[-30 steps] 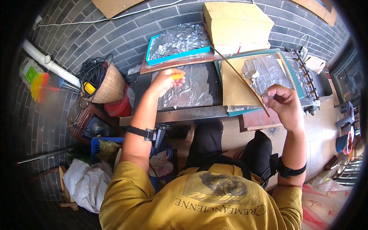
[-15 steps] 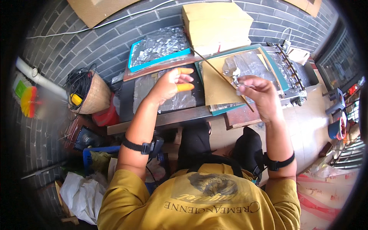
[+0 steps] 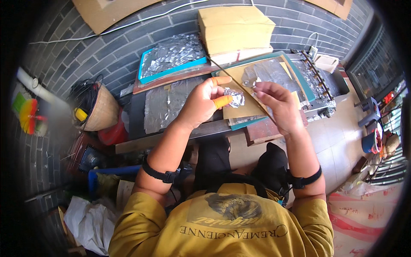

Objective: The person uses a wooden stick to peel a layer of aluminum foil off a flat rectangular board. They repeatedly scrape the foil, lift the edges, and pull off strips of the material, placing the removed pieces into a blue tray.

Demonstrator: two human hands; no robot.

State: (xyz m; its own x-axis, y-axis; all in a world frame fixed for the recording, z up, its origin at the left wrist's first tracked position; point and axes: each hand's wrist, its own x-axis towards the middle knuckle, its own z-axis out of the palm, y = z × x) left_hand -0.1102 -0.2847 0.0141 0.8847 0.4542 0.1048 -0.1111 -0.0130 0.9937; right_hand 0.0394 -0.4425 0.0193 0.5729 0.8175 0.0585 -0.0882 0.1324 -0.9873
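Pinching foil scrap (image 3: 236,98), left hand (image 3: 198,102); right hand (image 3: 282,109) grip unclear. Dark table (image 3: 137,112) before grey brick wall (image 3: 113,55).

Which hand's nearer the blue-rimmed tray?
Left. The left hand is in front of the tray, slightly right of it; the right hand is well farther off to the right.
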